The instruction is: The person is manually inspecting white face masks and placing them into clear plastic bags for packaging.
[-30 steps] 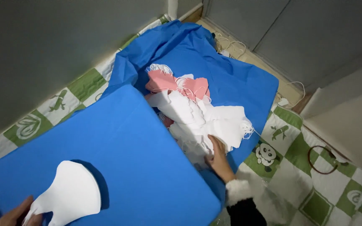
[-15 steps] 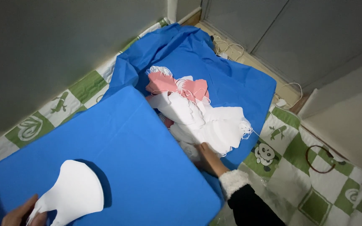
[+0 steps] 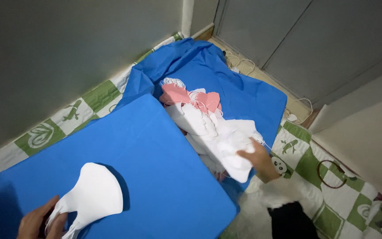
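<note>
My left hand (image 3: 38, 222) at the bottom left pinches the lower end of a white moulded face mask (image 3: 94, 195) that lies on a flat blue surface (image 3: 147, 159). My right hand (image 3: 257, 159) reaches into a heap of white and pink masks (image 3: 204, 121) piled on a crumpled blue cloth (image 3: 239, 88) and grips a white mask (image 3: 235, 155) from the heap's near edge.
A green and white checked mat with animal prints (image 3: 306, 163) covers the floor. Grey walls (image 3: 67, 53) stand to the left and behind. White cords (image 3: 244, 64) lie by the far wall. A dark ring (image 3: 330, 175) rests on the mat at right.
My right hand has moved right and up along the heap's edge and now clutches a white mask. My left hand still holds its mask on the blue surface.
</note>
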